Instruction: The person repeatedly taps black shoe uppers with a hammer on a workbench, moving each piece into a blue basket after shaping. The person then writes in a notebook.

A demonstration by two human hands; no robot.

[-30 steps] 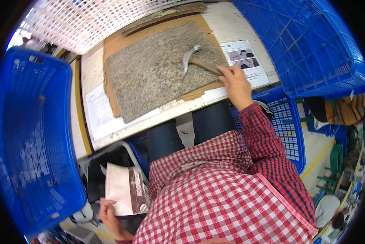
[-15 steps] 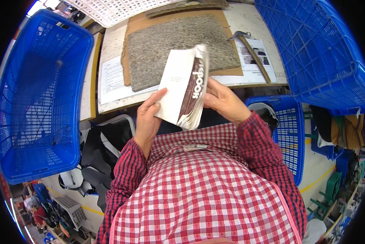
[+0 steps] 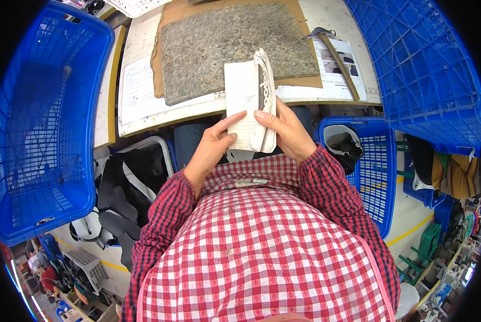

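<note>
Between my two hands is a worn notebook (image 3: 243, 88), held upright above the near edge of the table. Its pages are pale, and the dark cover is folded back along the right side. My left hand (image 3: 216, 140) pinches the lower left edge, forefinger and thumb on the page. On the right, my right hand (image 3: 288, 129) grips the curled-back pages and cover, its thumb lying across the front near the spine. A thick grey fibrous mat (image 3: 224, 48) lies beyond the notebook on brown cardboard (image 3: 310, 75).
A hammer (image 3: 338, 67) rests on printed sheets (image 3: 353, 80) right of the mat. Large blue crates flank the table, at left (image 3: 85, 123) and right (image 3: 428, 70). Beside my right arm, a lower blue basket (image 3: 377, 177) holds a black-and-white piece. Black cut pieces (image 3: 136, 177) hang at left.
The cover and front pages have folded further back to the right, exposing a lined page. My right thumb has moved onto the front, and the hands are closer together.
</note>
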